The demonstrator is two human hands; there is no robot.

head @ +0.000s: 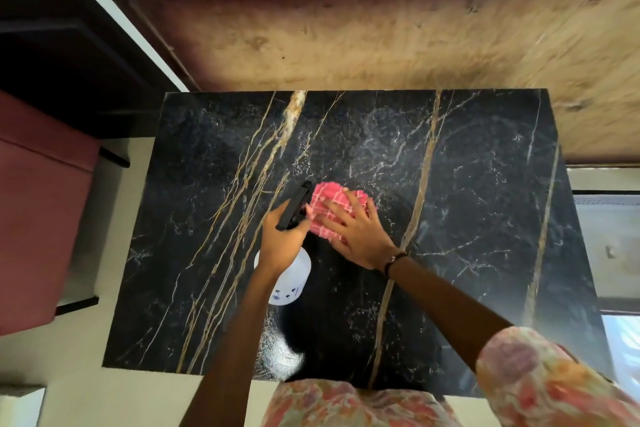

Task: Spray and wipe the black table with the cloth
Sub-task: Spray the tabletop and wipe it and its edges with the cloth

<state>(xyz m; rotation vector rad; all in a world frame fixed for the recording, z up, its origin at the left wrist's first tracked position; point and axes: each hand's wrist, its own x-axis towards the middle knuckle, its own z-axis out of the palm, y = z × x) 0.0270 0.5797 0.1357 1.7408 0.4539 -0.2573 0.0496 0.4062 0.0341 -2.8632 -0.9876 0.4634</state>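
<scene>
The black table (467,204) has a marble-look top with gold and white veins and fills the middle of the view. My left hand (282,236) grips the black trigger head of a white spray bottle (289,282), held just above the tabletop with its nozzle pointing away from me. Right beside it, my right hand (356,236) presses flat with spread fingers on a folded pink checked cloth (327,204) lying on the table's centre. A wet sheen shows on the near part of the top.
A dark red chair (38,215) stands close to the table's left side. A brown stained wall (381,28) runs behind the far edge. A light-coloured unit (609,239) sits to the right of the table. Pale floor shows at the lower left.
</scene>
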